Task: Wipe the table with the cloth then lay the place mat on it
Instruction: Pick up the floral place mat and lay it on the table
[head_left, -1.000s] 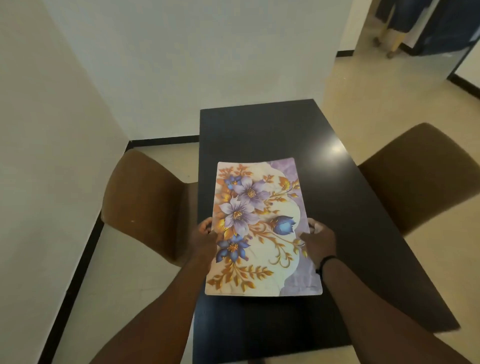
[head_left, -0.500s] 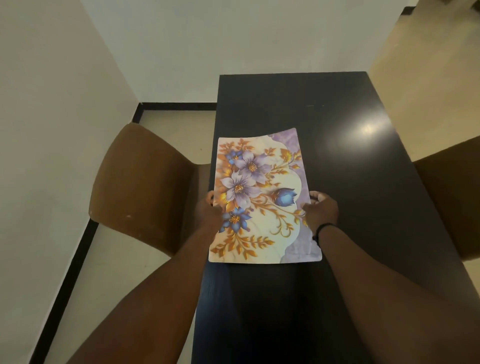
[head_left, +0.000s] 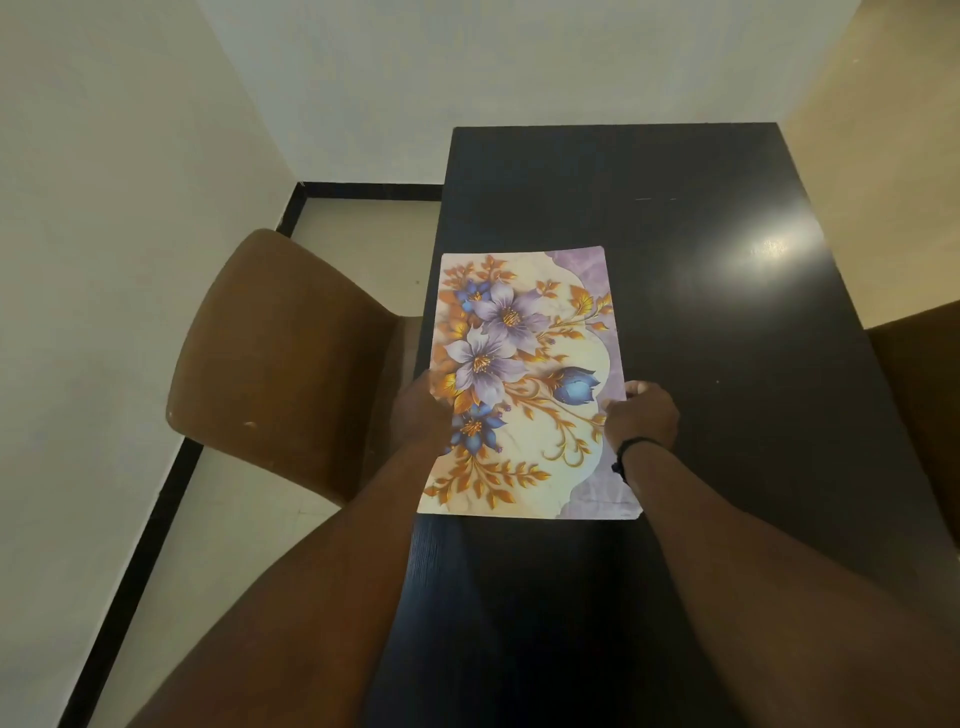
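1. The place mat (head_left: 527, 384) is lying on the dark desk (head_left: 701, 312), close along the desk's left edge, with its left border running almost on that edge and its near corner seeming to poke just past it.
2. Its long axis is running away from the person, parallel to the desk's long sides; its short near edge is facing the person, with bare desk showing nearer than it.
3. The left hand (head_left: 421, 410) is holding the mat at the middle of its left long edge, and the right hand (head_left: 641, 415) is gripping it at the middle of its right long edge, so the mat is sitting squarely between the two hands.
4. The fingers (head_left: 636, 387) of the right hand are curling over the mat's border; those of the left hand are tucking around its edge, mostly hidden behind the hand.
5. Neither hand is nearer than the other; both are sitting level across the mat.
6. Whether the mat is resting fully flat on the desk cannot be told, though its far end appears to be touching.
7. Judging from this, the laying step is nearly over: both hands are needing only to let go outward, perhaps after nudging the mat rightward, away from the desk's left edge.
8. No cloth is showing anywhere on the desk.
9. A brown chair (head_left: 291, 364) is standing just left of the desk.
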